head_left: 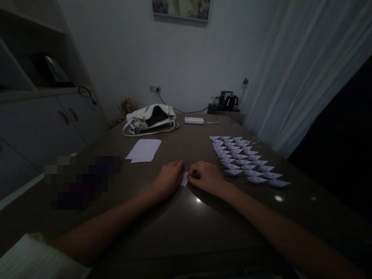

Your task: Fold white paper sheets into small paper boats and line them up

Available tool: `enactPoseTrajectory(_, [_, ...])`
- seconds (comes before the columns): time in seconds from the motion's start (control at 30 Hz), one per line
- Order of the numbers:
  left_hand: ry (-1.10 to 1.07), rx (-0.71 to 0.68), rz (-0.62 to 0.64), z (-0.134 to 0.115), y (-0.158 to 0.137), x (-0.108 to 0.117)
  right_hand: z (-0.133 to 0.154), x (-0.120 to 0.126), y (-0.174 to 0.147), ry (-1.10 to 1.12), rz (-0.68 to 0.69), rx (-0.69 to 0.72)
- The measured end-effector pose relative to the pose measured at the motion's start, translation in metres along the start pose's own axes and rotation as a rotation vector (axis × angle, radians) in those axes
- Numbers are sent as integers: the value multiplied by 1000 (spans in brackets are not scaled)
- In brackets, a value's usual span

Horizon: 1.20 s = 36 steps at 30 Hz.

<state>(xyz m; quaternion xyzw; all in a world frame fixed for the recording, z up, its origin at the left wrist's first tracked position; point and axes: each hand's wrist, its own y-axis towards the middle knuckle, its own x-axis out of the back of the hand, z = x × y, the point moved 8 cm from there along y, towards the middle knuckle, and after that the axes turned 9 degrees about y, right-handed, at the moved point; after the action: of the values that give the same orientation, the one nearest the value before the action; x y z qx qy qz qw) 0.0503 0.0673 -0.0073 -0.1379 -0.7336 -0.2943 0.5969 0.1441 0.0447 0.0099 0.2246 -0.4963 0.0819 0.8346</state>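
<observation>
A small folded piece of white paper (pixel 185 179) lies on the dark table between my two hands. My left hand (pixel 171 177) rests at its left edge, fingers close together and bent over the paper, partly hiding it. At the right edge, my right hand (pixel 207 177) has thumb and forefinger curled into a pinch on the paper. Rows of folded white paper boats (pixel 242 162) stand to the right of my right hand. Beyond my left hand lies a stack of white paper sheets (pixel 144 150), its edges slightly uneven.
At the far side of the table (pixel 186 232) sits an open white handbag (pixel 152 119). Beside it is a white device (pixel 194 120) with a thin cable or strap. A dark kettle (pixel 231 101) stands on a small stand near the back wall. A blurred patch covers the left side.
</observation>
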Motion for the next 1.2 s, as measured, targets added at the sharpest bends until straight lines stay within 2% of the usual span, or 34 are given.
enactPoseTrajectory(0.07, [-3, -5, 0, 0, 0, -1, 3, -4, 0, -6, 35, 40])
enactPoseTrajectory(0.2, [-7, -15, -8, 1, 1, -3, -10, 2, 4, -39, -9, -35])
enactPoseTrajectory(0.3, [-14, -11, -7, 1, 1, -3, -13, 4, 4, -50, -18, -39])
enactPoseTrajectory(0.57, [-52, 1, -8, 0, 0, 1, 32, -11, -10, 29, 79, 246])
enactPoseTrajectory(0.67, [-94, 7, -14, 2, 1, -1, 37, -8, -12, 95, 71, 292])
enactPoseTrajectory(0.73, [-163, 11, -33, 5, 1, 0, 30, 1, -8, 144, 8, 248])
enactPoseTrajectory(0.87, [-350, 66, -90, 15, 2, 6, -7, 13, 1, 305, -135, 11])
enactPoseTrajectory(0.93, [-473, 99, -89, 20, 3, 7, -23, 6, 4, 461, -99, -72])
enactPoseTrajectory(1.03, [-711, 149, -51, 24, 6, 6, -36, -10, 9, 694, 18, -98])
enactPoseTrajectory(1.2, [-1027, 249, 18, 25, 7, 4, -49, -8, 12, 911, -69, -172])
